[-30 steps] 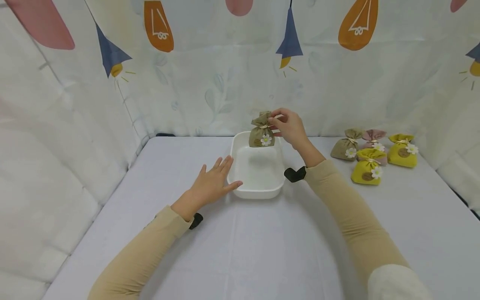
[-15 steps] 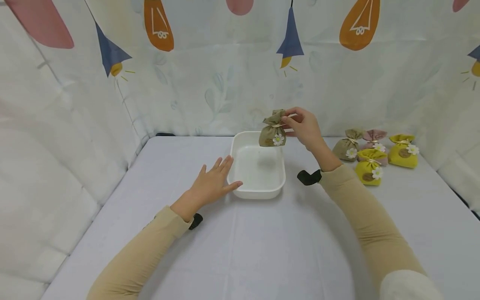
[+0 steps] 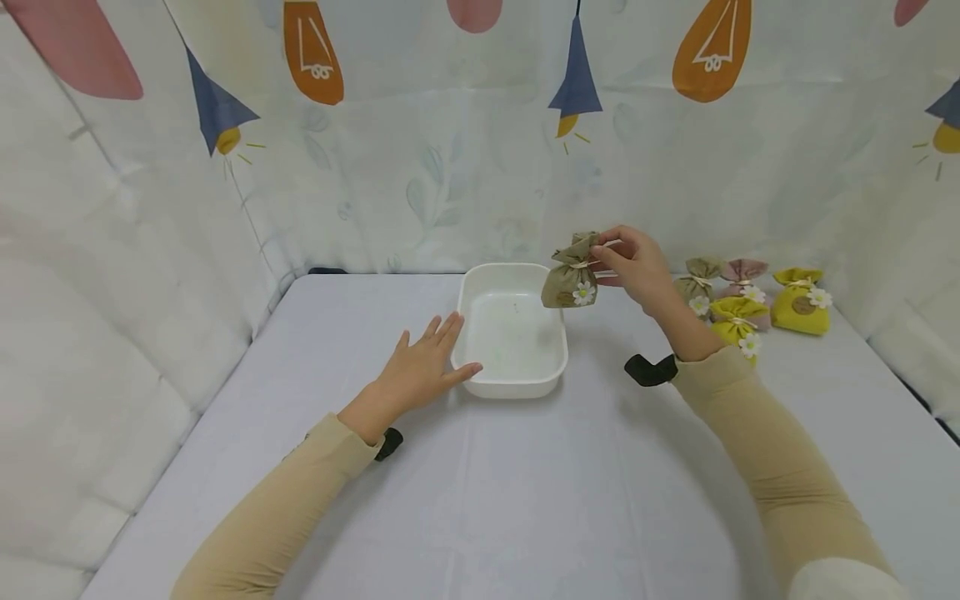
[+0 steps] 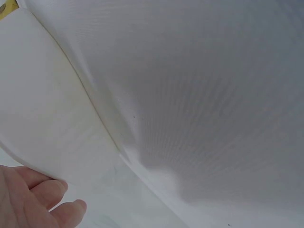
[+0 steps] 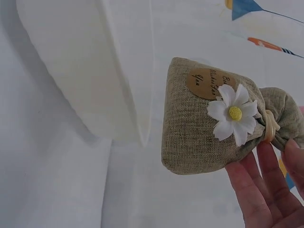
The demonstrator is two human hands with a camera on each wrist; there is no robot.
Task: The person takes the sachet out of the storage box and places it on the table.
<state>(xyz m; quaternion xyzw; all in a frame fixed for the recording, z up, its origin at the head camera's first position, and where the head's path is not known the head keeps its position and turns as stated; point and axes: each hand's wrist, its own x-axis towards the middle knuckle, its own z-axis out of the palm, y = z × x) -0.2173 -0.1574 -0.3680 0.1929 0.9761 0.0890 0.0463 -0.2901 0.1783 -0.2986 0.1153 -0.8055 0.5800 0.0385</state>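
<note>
My right hand (image 3: 633, 271) pinches a greenish-brown cloth sachet (image 3: 570, 283) by its tied neck, holding it up over the right rim of a white tub. In the right wrist view the sachet (image 5: 204, 128) shows a white flower, a round brown tag with handwriting and a pale tie. The white tub (image 3: 510, 389) stands on the table with nothing inside. Against its left side lies my left hand (image 3: 420, 367), fingers spread and thumb at the near left rim. The left wrist view shows fingertips (image 4: 52, 192) of that hand at the tub's edge.
Beyond my right forearm several tied sachets stand grouped: a brown one (image 3: 697, 283), a pink one (image 3: 742, 275) and two yellow ones, one (image 3: 801, 308) farther right. A white patterned curtain (image 3: 480, 167) hangs behind the white-covered table (image 3: 525, 500).
My right hand has carried the brown sachet to the right, from over the tub's middle to its right rim, and slightly lower. My left hand has stayed at the tub.
</note>
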